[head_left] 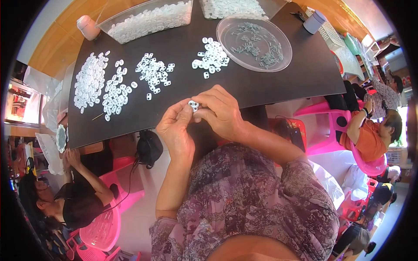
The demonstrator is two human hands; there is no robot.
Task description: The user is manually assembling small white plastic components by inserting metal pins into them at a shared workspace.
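Close to the near edge of the dark table [174, 114], a small white plastic piece with dark round holes [193, 105] is held up between my fingertips. My left hand [176, 126] pinches it from the left, thumb on top. My right hand [222, 111] grips its right side between thumb and curled fingers. Beyond my hands lies a heap of small white holed pieces [153, 71]. Another white heap [212, 56] lies farther right, beside a round clear tray [237, 61] with many small grey pin-like parts [267, 58].
Two heaps of white oval pieces [89, 82] cover the table's left side, with a thin stick [97, 116] nearby. Clear bins of white parts [150, 21] line the back. A lidded jar [314, 21] stands back right. Seated people [82, 191] are on both sides, near pink chairs [324, 126].
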